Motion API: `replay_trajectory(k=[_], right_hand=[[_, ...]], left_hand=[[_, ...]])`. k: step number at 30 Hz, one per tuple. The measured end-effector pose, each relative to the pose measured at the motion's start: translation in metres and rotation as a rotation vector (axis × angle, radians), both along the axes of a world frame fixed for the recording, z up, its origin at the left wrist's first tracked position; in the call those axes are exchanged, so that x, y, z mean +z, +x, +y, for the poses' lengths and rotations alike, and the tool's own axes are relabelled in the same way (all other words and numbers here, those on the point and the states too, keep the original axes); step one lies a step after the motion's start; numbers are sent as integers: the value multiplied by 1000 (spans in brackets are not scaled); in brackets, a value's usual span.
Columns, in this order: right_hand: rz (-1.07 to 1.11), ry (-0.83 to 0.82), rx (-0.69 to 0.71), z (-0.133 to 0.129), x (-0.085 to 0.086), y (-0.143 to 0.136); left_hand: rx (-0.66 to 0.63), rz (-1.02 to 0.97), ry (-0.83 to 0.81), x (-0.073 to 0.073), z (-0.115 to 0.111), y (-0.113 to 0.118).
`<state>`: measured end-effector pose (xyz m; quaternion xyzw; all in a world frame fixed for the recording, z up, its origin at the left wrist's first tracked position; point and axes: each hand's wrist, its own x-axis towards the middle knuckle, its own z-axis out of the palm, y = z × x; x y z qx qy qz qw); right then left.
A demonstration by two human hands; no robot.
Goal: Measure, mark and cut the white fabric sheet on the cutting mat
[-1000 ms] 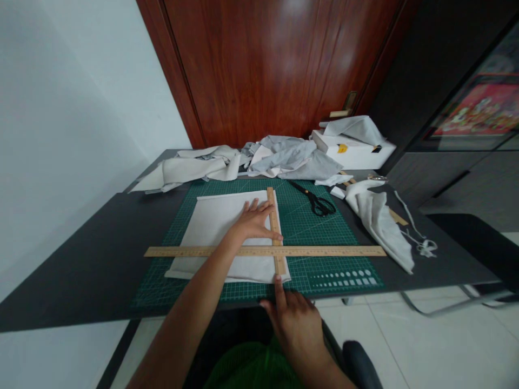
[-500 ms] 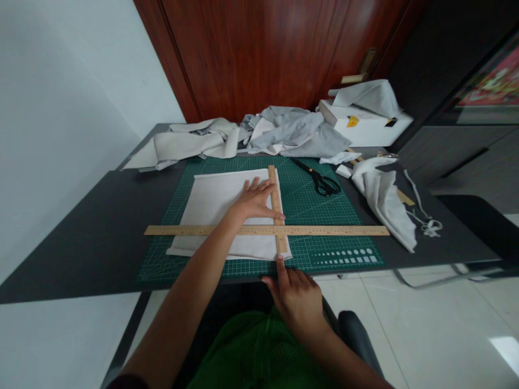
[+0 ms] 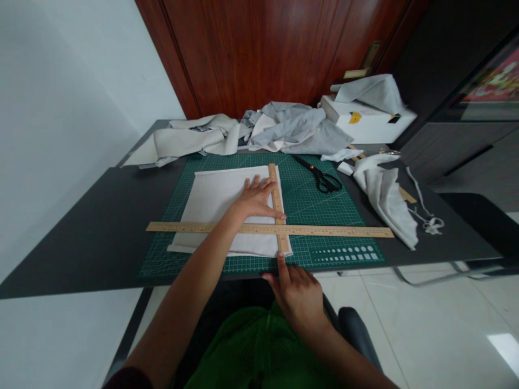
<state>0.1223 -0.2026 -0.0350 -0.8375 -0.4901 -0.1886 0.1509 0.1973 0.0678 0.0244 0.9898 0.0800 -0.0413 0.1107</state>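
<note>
Head view: both hands at a short ruler on white cloth

On a dark surface (image 3: pixel 93 227) lies a green cutting mat (image 3: pixel 312 205), its near edge close to the person. A piece of white cloth (image 3: pixel 217 197) is spread flat on the left and middle part of the mat. The short ruler (image 3: pixel 277 201) lies along the cloth's right side, pointing from the near edge of the mat toward the far one. A long ruler (image 3: pixel 324 231) crosses it over the near half of the mat, both its ends reaching past the mat's sides.

The left hand (image 3: pixel 257 202) is open with its fingers spread, lying on the cloth above the middle of the mat; its fingertips and thumb touch the short ruler, without gripping it. The right hand (image 3: pixel 300 294) is at the mat's near edge, index finger stretched out to the short ruler's near end, the other fingers bent; whether those hold anything cannot be told.

Black scissors (image 3: pixel 327 183) lie on the mat's far right part. Beyond the mat are a grey cloth heap (image 3: pixel 300 129) and a white box (image 3: pixel 365 123); a crumpled white cloth (image 3: pixel 383 194) sits right of it.
</note>
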Motion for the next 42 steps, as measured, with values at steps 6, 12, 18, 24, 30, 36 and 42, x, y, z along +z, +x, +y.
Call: replay_trajectory(k=[6,12,18,24,30,36,42], right_hand=[[-25,62,50,-1,2,2],[-32,75,48,-1,-1,2],[-7,77,61,-2,-1,2],[-18,117,60,-1,2,2],[-31,123,49,-1,3,2],[-32,151,55,1,6,1],[-74,249,55,7,-2,0]], left_hand=[[7,12,-3,2,-3,-2],[5,15,-4,5,-7,-4],[4,21,-5,5,-8,-5],[0,26,-7,2,-5,-4],[-10,35,-13,3,-6,-5],[-6,22,-8,1,-5,-5],[8,53,-10,7,-5,-10]])
